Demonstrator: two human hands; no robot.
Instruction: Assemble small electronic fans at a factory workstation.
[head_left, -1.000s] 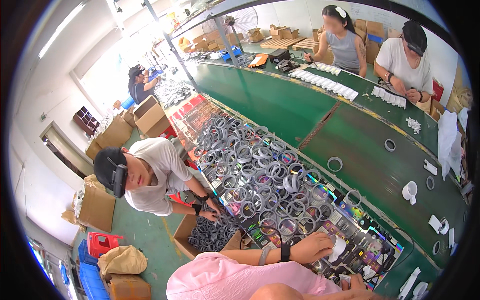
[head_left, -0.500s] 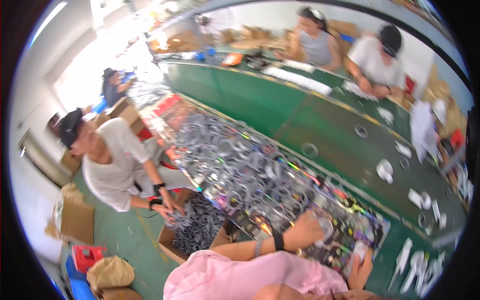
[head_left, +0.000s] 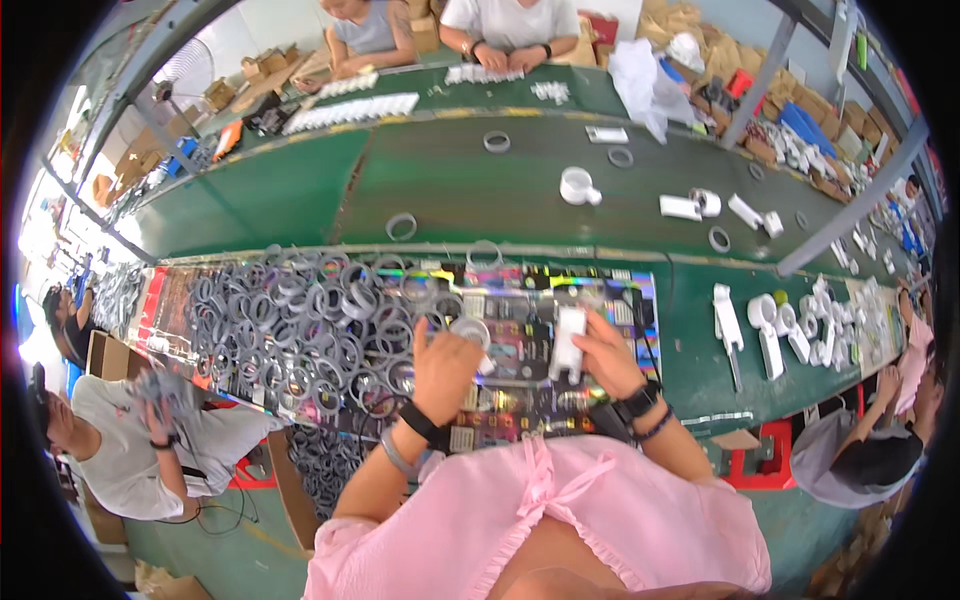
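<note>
My left hand (head_left: 447, 372) is closed around a white round-headed plastic part (head_left: 470, 331), whose far rim and a small white end show beside the fingers. In my right hand (head_left: 607, 357) is a white oblong plastic piece (head_left: 568, 340), pinched by its right side and notched at the lower end. Both hands are over a shiny, dark printed sheet (head_left: 520, 400) on the table. Just left of my left hand spreads a heap of grey plastic rings (head_left: 320, 320), some overlapping.
A green conveyor belt (head_left: 450, 180) runs beyond the table, carrying scattered rings and white parts. White handled pieces (head_left: 770, 335) lie to the right. At left, a co-worker (head_left: 130, 440) holds grey rings near a carton of rings (head_left: 315, 470). Two others work across the belt.
My view has swung right and down to the table. Both hands now show more fully, in front of me. The co-worker at left has lifted a handful of rings above the carton.
</note>
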